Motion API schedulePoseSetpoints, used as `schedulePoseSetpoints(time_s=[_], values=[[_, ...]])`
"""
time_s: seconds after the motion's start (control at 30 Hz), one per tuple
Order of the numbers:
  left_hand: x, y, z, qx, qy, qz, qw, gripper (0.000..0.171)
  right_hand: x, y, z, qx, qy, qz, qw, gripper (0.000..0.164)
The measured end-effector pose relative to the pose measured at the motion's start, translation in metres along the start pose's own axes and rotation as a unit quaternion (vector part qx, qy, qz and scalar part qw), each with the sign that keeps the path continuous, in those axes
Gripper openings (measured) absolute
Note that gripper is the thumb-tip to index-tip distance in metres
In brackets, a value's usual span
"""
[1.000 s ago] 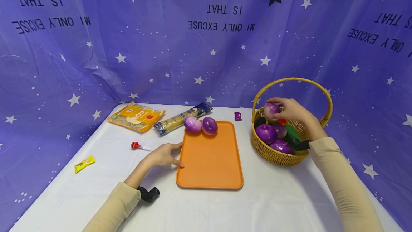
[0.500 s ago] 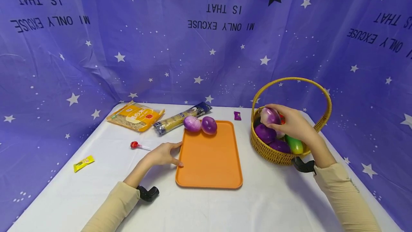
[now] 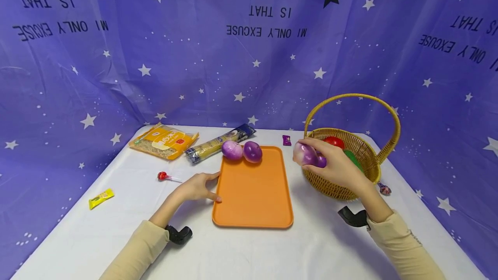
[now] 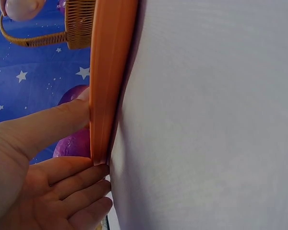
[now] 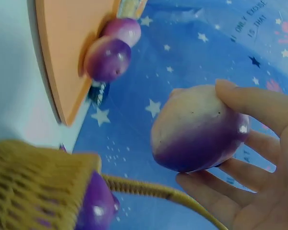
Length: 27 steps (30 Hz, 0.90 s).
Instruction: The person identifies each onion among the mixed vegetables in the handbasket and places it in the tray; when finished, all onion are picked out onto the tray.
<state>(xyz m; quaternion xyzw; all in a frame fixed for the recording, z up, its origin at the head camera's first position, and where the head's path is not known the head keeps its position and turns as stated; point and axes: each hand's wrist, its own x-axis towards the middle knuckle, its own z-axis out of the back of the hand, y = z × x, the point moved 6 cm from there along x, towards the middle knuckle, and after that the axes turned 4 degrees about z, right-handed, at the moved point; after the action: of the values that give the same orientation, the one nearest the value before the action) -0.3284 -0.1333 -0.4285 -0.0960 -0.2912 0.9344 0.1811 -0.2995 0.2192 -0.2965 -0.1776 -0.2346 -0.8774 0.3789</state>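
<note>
My right hand (image 3: 337, 164) grips a purple-and-white onion (image 3: 304, 154) between thumb and fingers, held up just left of the wicker basket (image 3: 330, 187). In the right wrist view the glossy onion (image 5: 199, 129) has a pale top and a dark purple lower side. My left hand (image 3: 196, 187) rests at the left edge of an orange tray (image 3: 253, 198); in the left wrist view the thumb touches the rim and extended fingers lie by the tray wall (image 4: 105, 81). Two purple onions, a paler one (image 3: 232, 150) and a darker one (image 3: 253, 152), sit at the tray's far end.
The basket's tall handle (image 3: 354, 95) arches over a red item (image 3: 334, 142) and a green one (image 3: 353, 159). Around lie a noodle pack (image 3: 218, 144), an orange grain bag (image 3: 165, 141), a red lollipop (image 3: 162, 176), a yellow candy (image 3: 101, 198), a purple candy (image 3: 286, 140) and a dark wrapped lollipop (image 3: 384, 189).
My right hand has lifted the onion out of the basket and carried it left, toward the tray. The left hand stays in place at the tray's edge.
</note>
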Motion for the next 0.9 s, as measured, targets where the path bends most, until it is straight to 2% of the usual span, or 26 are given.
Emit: schedulePoseSetpoints(time_s=[0.2, 0.63, 0.8, 0.9], values=[[0.000, 0.000, 0.000, 0.000, 0.000, 0.002, 1.0000, 0.091, 0.009, 0.006, -0.020, 0.012, -0.007, 0.034, 0.999, 0.065], [-0.001, -0.001, -0.001, 0.001, 0.001, 0.002, 1.0000, 0.092, 0.043, -0.017, -0.086, 0.022, 0.023, 0.003, 0.999, 0.062], [-0.001, -0.001, 0.000, -0.004, 0.000, 0.003, 1.0000, 0.091, 0.054, -0.029, -0.102, 0.020, 0.015, -0.001, 1.000, 0.061], [-0.001, -0.001, 0.000, -0.004, -0.001, 0.000, 1.0000, 0.091, 0.059, -0.038, -0.111, 0.027, 0.025, -0.013, 0.999, 0.061]])
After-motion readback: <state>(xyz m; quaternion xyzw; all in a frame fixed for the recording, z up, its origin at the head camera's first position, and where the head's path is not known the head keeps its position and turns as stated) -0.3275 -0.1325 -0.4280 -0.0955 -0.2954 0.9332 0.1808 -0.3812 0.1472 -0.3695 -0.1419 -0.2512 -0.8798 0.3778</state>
